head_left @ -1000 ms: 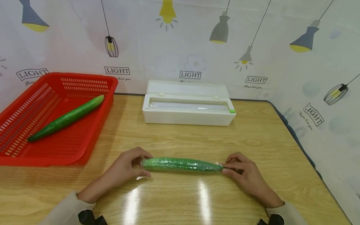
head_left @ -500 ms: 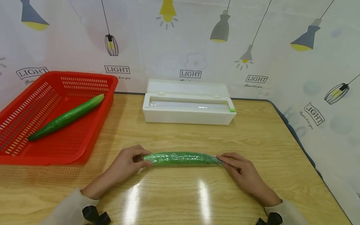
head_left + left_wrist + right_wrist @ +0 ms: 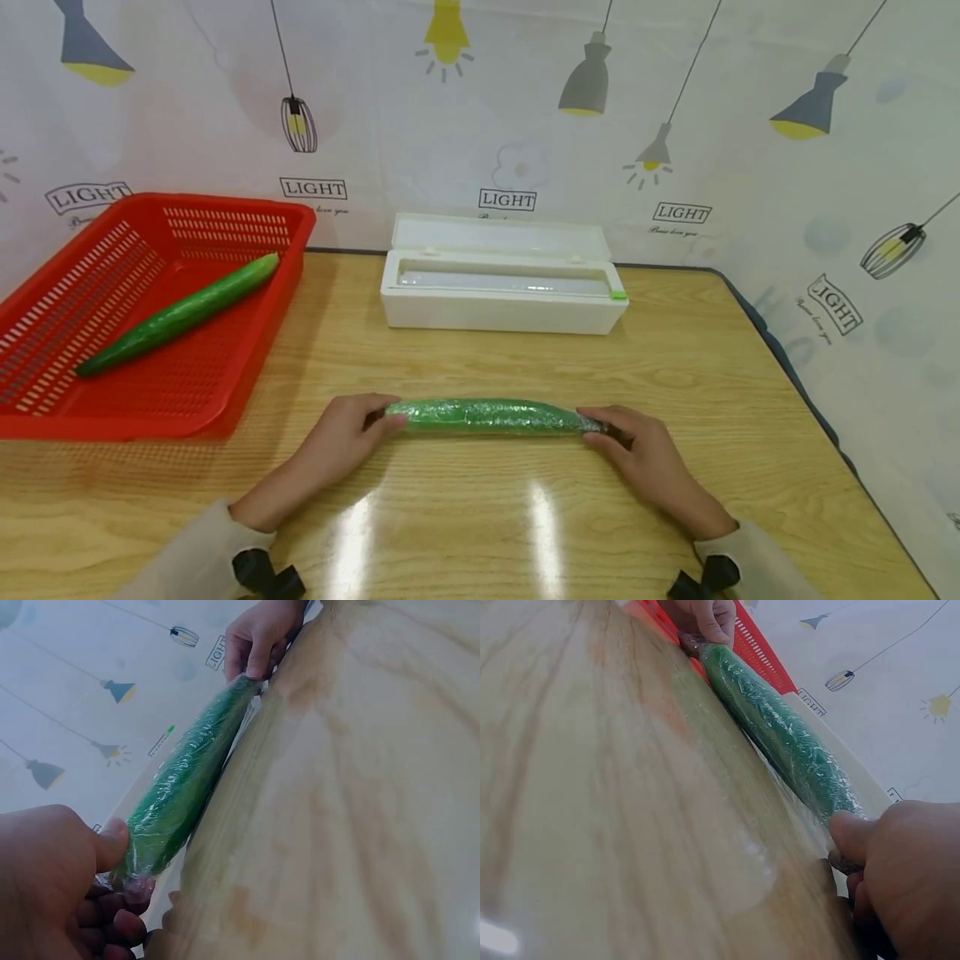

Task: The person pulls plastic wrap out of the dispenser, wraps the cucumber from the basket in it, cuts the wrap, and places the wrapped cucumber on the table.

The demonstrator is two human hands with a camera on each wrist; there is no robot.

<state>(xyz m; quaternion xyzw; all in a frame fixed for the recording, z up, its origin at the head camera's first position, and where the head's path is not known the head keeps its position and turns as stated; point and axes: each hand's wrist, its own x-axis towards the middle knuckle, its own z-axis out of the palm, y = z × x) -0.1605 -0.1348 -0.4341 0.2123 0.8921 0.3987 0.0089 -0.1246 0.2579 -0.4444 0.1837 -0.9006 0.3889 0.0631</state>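
While the left hand point(image 3: 348, 437) and right hand point(image 3: 648, 454) each pinch one end, thumb against bent fingers, the wrapped cucumber point(image 3: 487, 417) spans between them. A second ago the left grip was looser; the film point(image 3: 180, 787) now seems better controlled. Beyond the fingertips: open table point(image 3: 495, 367), then box point(image 3: 498, 312); leftward, basket point(image 3: 262, 350); rightward, the table's edge.
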